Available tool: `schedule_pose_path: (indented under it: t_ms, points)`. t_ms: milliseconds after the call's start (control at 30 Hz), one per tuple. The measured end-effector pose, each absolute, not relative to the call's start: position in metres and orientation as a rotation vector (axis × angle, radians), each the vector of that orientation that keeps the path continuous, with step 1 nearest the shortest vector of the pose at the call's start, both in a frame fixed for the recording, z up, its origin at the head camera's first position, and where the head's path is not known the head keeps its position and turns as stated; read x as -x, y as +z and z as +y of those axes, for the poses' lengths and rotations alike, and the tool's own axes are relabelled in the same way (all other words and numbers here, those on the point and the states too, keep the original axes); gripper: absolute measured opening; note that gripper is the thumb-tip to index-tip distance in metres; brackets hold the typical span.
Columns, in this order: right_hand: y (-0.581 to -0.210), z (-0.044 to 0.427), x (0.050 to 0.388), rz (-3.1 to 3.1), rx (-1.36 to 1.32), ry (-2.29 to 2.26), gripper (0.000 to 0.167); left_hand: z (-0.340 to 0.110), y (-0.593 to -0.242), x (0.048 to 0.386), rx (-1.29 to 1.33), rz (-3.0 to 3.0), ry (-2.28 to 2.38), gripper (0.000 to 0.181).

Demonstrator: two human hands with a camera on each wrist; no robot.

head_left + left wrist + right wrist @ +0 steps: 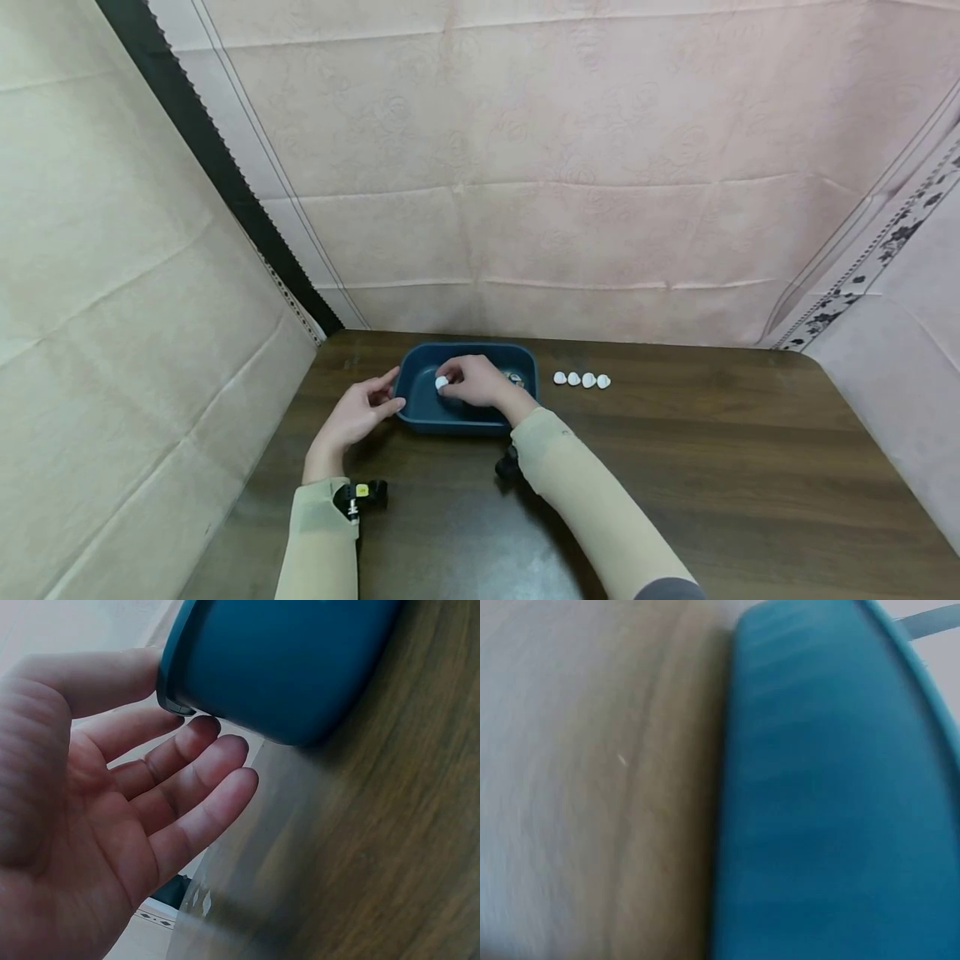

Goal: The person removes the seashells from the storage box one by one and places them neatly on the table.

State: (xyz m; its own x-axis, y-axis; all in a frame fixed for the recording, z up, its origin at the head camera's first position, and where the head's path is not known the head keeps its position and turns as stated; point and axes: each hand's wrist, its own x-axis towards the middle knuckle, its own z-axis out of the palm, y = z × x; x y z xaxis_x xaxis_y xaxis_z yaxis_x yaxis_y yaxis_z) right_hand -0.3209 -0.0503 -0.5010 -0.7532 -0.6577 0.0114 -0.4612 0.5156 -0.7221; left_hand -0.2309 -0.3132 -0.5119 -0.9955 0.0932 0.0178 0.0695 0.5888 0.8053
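A blue plastic tub (453,427) stands at the back of the table. Over its left rim lies the thumb of my left hand (358,414); the index finger touches just beneath that rim. In the left wrist view the other fingers (202,806) hang loosely bent beside the tub wall. My right hand (480,382) reaches inside, pinching a small white round piece (441,382) between thumb and fingers. Several small pieces (514,379) lie at the tub's right end, partly hidden by the hand. In the right wrist view the tub wall (840,795) fills much of the picture.
Right of the tub, several white round pieces (588,380) lie in a short row on the brown wooden table (735,467). Pale cloth (570,250) hangs behind the table and along both sides. Each wrist carries a black camera mount (367,493).
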Motion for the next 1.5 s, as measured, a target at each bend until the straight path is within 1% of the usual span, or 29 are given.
schedule_pose_path:
  t_ms: [133, 367, 533, 700, 933, 1233, 1500]
  points:
    - [-0.492, -0.033, 0.317, 2.48, 0.957, -1.14, 0.035, -0.314, -0.512, 0.231, -0.134, 2.783, 1.402, 0.064]
    - [-0.481, 0.009, 0.305, 2.473, 0.973, -1.425, 0.033, -0.314, -0.511, 0.23, -0.154, 2.79, 1.411, 0.065]
    - [-0.482, 0.046, 0.301, 2.516, 0.905, -1.674, 0.029, -0.313, -0.51, 0.231, -0.165, 2.793, 1.419, 0.064]
    - [-0.487, 0.083, 0.3, 2.581, 0.779, -1.76, 0.029, -0.312, -0.51, 0.232, -0.16, 2.795, 1.405, 0.064]
    - [-0.494, 0.13, 0.301, 2.628, 0.668, -1.744, 0.033, -0.31, -0.51, 0.232, -0.147, 2.79, 1.409, 0.063]
    - [-0.508, 0.193, 0.31, 2.87, 0.544, -1.525, 0.029, -0.311, -0.511, 0.231, -0.144, 2.789, 1.411, 0.064]
    - [-0.519, 0.228, 0.311, 2.923, 0.423, -1.355, 0.027, -0.313, -0.513, 0.231, -0.141, 2.78, 1.415, 0.064]
